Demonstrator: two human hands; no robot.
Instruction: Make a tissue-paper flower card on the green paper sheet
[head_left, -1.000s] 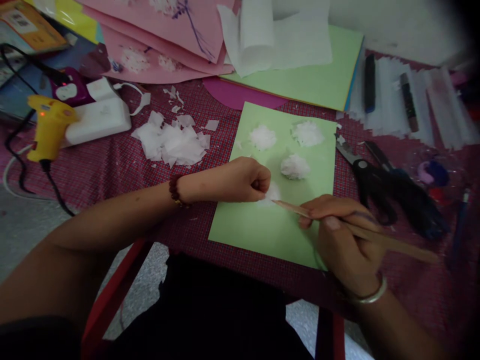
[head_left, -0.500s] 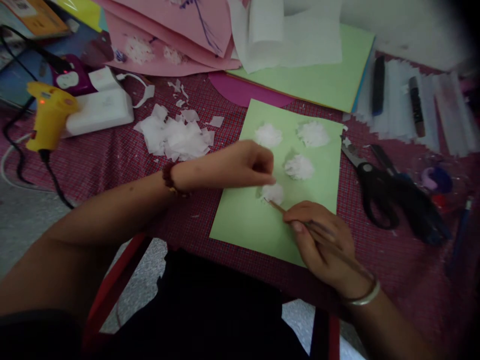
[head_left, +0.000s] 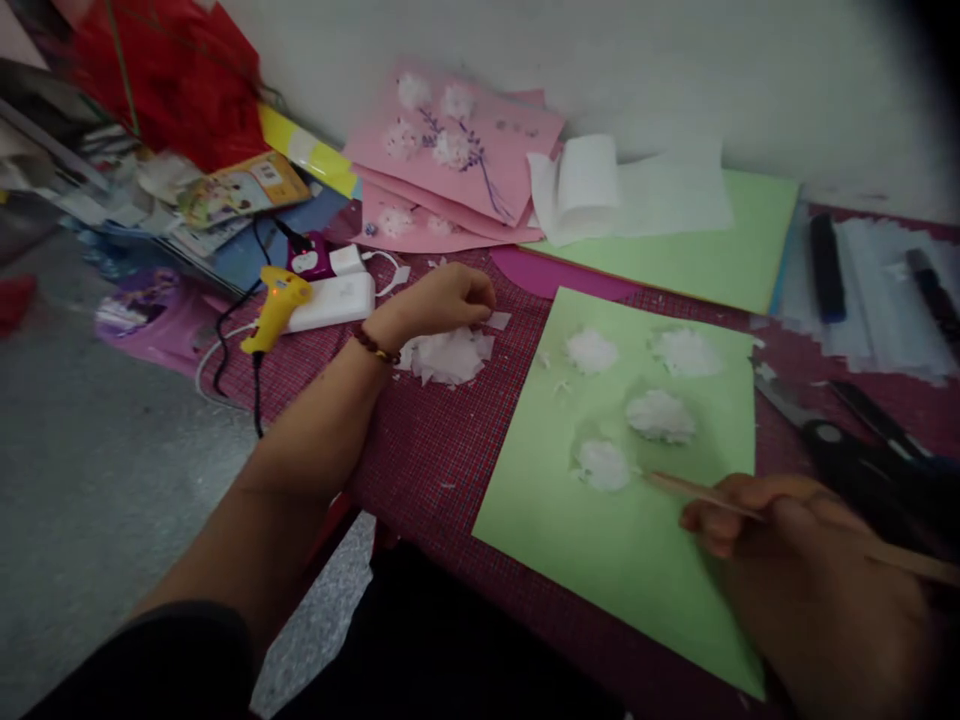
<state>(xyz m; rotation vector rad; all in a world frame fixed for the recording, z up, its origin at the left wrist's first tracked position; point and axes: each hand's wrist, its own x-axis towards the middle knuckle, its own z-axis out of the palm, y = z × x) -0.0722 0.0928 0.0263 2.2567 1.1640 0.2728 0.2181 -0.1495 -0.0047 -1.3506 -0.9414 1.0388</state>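
Note:
My left hand (head_left: 455, 298) is over the pile of small white paper pieces (head_left: 446, 357), its fingers curled together. Whatever its fingertips hold is hidden; one loose paper piece (head_left: 497, 320) shows just beside them. In my right hand (head_left: 810, 560) is a thin wooden stick (head_left: 701, 488), its tip pointing left, close to a fluffy white paper puff (head_left: 604, 465). That puff is on a light green sheet (head_left: 555, 530) along with several others, among them a middle puff (head_left: 661, 415) and an upper right puff (head_left: 687, 352).
A yellow glue gun (head_left: 276, 305) with a lit light leans by a white power bank-like box (head_left: 334, 302). Black-handled scissors (head_left: 832, 437) lie right of the sheet. Behind are pink cards (head_left: 510, 130), a white paper roll (head_left: 589, 172) and glue sticks (head_left: 862, 290).
My left hand has moved from above the lower puff leftward to the paper pile. My right hand has drawn the stick's tip off that puff. The view has swung left.

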